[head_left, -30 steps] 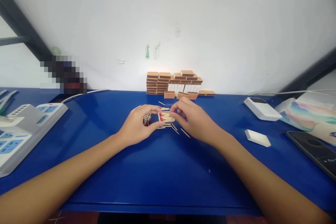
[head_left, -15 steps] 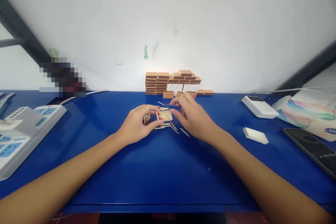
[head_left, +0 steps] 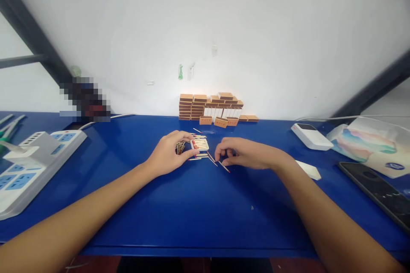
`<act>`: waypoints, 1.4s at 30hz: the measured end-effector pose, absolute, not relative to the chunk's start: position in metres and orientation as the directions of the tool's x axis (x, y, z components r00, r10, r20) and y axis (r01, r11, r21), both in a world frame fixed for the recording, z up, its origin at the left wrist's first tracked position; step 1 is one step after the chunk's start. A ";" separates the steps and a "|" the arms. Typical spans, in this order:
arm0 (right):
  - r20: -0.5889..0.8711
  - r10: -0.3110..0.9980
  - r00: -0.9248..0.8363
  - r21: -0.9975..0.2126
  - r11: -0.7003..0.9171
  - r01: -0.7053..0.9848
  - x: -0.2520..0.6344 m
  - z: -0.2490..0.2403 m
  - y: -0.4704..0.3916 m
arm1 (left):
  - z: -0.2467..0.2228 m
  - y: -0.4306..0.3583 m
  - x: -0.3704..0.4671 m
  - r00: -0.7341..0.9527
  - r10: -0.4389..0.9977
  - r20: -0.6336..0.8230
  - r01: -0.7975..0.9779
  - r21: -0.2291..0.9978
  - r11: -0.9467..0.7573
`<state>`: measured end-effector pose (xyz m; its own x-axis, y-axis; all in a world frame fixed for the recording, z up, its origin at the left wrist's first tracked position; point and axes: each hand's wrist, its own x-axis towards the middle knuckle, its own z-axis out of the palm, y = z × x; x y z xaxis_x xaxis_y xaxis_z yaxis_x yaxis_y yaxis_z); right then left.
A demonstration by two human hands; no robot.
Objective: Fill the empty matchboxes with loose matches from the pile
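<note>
The right hand (head_left: 220,161) has left the matchbox tray (head_left: 205,146): its fingers were at the matches in the right end a second ago, then lifted just off, and now they are lower, to the right and nearer, at the far end of a loose match (head_left: 225,167) on the table. Whether they grip it cannot be told. The wrist has swung right, and the forearm now hides the left end of the white block (head_left: 310,170). The small front matchboxes (head_left: 221,122), partly covered by that hand before, now show fully.
</note>
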<state>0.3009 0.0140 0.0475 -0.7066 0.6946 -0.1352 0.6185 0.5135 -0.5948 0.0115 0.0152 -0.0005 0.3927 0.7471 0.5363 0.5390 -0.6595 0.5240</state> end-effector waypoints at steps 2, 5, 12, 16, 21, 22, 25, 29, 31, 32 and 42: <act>-0.161 0.708 -0.687 -0.577 0.497 0.648 0.301 0.049 0.014 | 0.000 0.015 0.012 0.395 0.741 0.543 0.540 0.515 -0.666; -0.190 0.729 -0.658 -0.556 0.473 0.684 0.301 0.052 0.012 | -0.001 0.015 0.011 0.393 0.732 0.557 0.536 0.509 -0.674; -0.220 0.633 -0.742 -0.643 0.479 0.598 0.298 0.054 0.009 | -0.003 0.015 0.012 0.386 0.734 0.559 0.529 0.518 -0.672; -0.217 0.657 -0.722 -0.623 0.476 0.621 0.298 0.053 0.010 | -0.001 0.012 0.013 0.395 0.751 0.529 0.514 0.551 -0.658; -0.215 0.707 -0.673 -0.600 0.448 0.663 0.299 0.056 0.011 | 0.001 0.010 0.013 0.410 0.729 0.549 0.518 0.517 -0.681; -0.219 0.712 -0.668 -0.592 0.447 0.670 0.299 0.056 0.011 | 0.001 0.010 0.013 0.416 0.725 0.549 0.522 0.509 -0.685; -0.252 0.714 -0.653 -0.587 0.424 0.690 0.300 0.055 0.012 | 0.001 0.009 0.014 0.424 0.730 0.537 0.530 0.506 -0.680; -0.257 0.747 -0.613 -0.580 0.388 0.717 0.302 0.055 0.012 | 0.002 0.007 0.015 0.430 0.736 0.523 0.517 0.526 -0.675; -0.167 0.777 -0.607 -0.601 0.408 0.687 0.299 0.056 0.012 | 0.002 0.007 0.015 0.431 0.736 0.522 0.518 0.524 -0.676; -0.098 0.794 -0.600 -0.618 0.424 0.662 0.296 0.056 0.011 | 0.002 0.007 0.016 0.430 0.733 0.526 0.518 0.521 -0.678; 0.366 0.748 -0.554 -0.498 0.660 0.562 0.267 0.037 0.003 | 0.004 0.004 0.019 0.438 0.704 0.560 0.483 0.514 -0.709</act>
